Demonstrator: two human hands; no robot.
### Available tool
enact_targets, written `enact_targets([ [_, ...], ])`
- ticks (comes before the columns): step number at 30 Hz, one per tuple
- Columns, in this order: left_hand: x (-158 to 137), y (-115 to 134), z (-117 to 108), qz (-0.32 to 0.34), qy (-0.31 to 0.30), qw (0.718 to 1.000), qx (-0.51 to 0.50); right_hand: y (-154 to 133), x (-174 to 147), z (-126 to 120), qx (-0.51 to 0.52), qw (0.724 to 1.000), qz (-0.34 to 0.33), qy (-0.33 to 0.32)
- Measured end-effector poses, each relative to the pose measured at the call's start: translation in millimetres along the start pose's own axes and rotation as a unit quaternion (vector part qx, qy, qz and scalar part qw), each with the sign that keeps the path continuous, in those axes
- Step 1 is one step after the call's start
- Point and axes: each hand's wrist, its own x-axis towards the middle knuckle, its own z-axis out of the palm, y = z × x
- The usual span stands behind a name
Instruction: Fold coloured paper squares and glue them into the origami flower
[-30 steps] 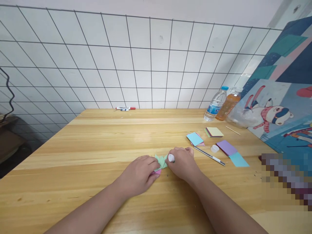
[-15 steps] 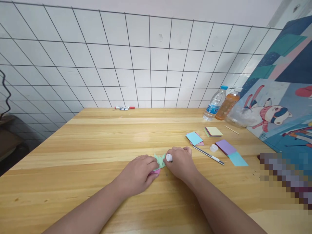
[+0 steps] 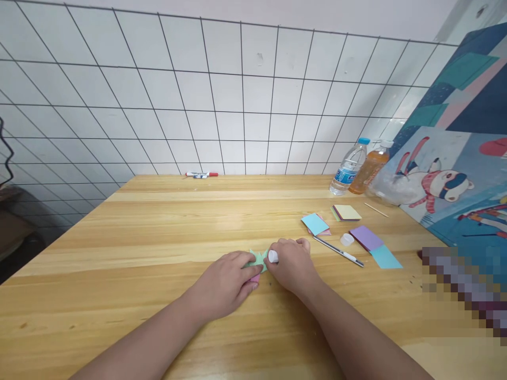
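A small green folded paper (image 3: 258,259) with pointed tips lies on the table in front of me, with a pink paper (image 3: 255,278) at its lower left. My left hand (image 3: 225,282) grips both papers, fingers on top and thumb at the near edge, hiding much of them. A white glue stick (image 3: 273,256) is held in my closed right hand (image 3: 293,266), close against the green paper's right side; most of its body is hidden in the palm. Right of that hand lies a pen (image 3: 338,251), with a clear round cap (image 3: 347,239) beyond it.
Blue and pink paper squares (image 3: 315,224), a stack topped with yellow (image 3: 347,212), and purple and blue sheets (image 3: 366,238) lie to the right. A thin stick (image 3: 376,209), two bottles (image 3: 348,171) and a picture panel (image 3: 443,174) stand or lie beyond. Markers (image 3: 202,174) rest by the wall.
My left fingers have shifted slightly right and further over the green paper. The glue stick has moved only a little; my right hand still holds it.
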Motion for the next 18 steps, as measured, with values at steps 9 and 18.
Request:
enact_targets([
  [9, 1.7, -1.1, 1.2, 0.039, 0.026, 0.999, 0.008, 4.7, 0.7, -5.0, 0.021, 0.999, 0.016, 0.020],
  [18, 1.5, -1.2, 0.4, 0.034, 0.011, 0.999, -0.001, 8.5, 2.0, -7.1, 0.054, 0.997, 0.030, 0.040],
])
